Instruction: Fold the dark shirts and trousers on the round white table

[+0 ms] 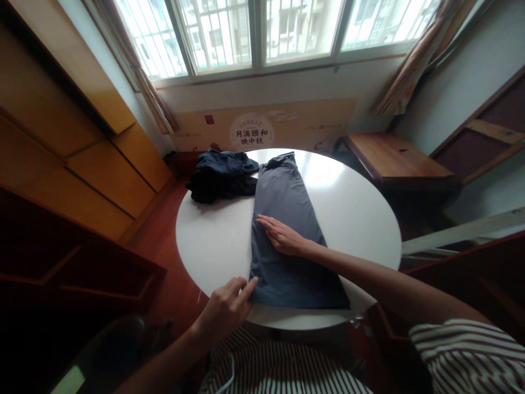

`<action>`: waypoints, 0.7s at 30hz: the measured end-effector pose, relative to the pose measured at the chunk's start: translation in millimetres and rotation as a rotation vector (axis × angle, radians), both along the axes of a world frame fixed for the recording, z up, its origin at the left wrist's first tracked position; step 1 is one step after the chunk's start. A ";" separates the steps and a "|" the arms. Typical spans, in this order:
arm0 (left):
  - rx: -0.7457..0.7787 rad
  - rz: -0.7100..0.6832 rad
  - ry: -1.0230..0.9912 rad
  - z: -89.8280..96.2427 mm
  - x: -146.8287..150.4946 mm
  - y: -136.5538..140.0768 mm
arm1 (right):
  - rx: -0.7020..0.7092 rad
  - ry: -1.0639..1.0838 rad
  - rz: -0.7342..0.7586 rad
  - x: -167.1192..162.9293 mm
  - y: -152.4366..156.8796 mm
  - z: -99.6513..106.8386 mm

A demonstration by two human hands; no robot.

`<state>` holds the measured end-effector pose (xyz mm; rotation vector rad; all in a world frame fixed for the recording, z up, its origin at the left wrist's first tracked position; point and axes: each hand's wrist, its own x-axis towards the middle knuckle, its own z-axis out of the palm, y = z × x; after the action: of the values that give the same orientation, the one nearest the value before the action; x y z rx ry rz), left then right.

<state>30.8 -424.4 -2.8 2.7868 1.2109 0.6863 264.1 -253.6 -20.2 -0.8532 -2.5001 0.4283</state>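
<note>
A dark grey garment (283, 202), tapered like a folded pair of trousers, lies lengthwise on a round white table (213, 241). Its far end is bunched, and the wide near end reaches almost to the table's front edge. My right hand (283, 235) rests flat on the middle of the cloth, fingers stretched toward its left edge. At the near left corner, my left hand (233, 300) has its fingers curled and seems to pinch the cloth's edge between thumb and fingers. The fingertips there are partly hidden.
Dark clothes (223, 175) lie heaped at the table's far left, touching the garment's far end. A wooden side table (397, 156) stands to the back right. Wooden cabinets (118, 164) are on the left, and a printed board (295, 123) leans under the window.
</note>
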 end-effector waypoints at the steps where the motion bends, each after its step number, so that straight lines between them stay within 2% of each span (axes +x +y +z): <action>1: -0.025 0.052 -0.013 -1.3 2.6 -2.1 | 0.004 -0.018 0.009 0.0 0.0 1.1; 5: -0.036 0.117 -0.040 -10.3 8.3 -11.1 | 0.010 -0.057 0.007 -0.5 -0.7 4.3; 9: 0.029 0.127 -0.078 -24.5 7.2 -23.5 | 0.007 -0.128 -0.119 -2.6 -2.6 6.1; 12: 0.004 0.196 -0.113 -27.2 9.1 -31.3 | 0.005 -0.193 -0.180 -4.7 -3.3 7.3; 15: -0.068 0.251 -0.129 -16.3 13.0 -33.8 | 0.011 -0.231 -0.179 -6.2 -3.3 9.4; 17: -0.166 0.209 -0.140 -3.3 12.9 -29.1 | 0.013 -0.250 -0.157 -7.1 -5.5 12.0; 19: -0.224 0.180 -0.178 11.2 9.6 -15.0 | 0.003 -0.274 -0.121 -8.2 -12.5 15.3; 21: -0.191 0.224 -0.207 24.8 5.8 11.6 | -0.015 -0.289 -0.071 -9.1 -25.9 18.4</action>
<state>36.6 -412.7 22.1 2.3841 1.4720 0.8020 255.0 -279.5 -1.8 -1.0737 -2.7187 0.3194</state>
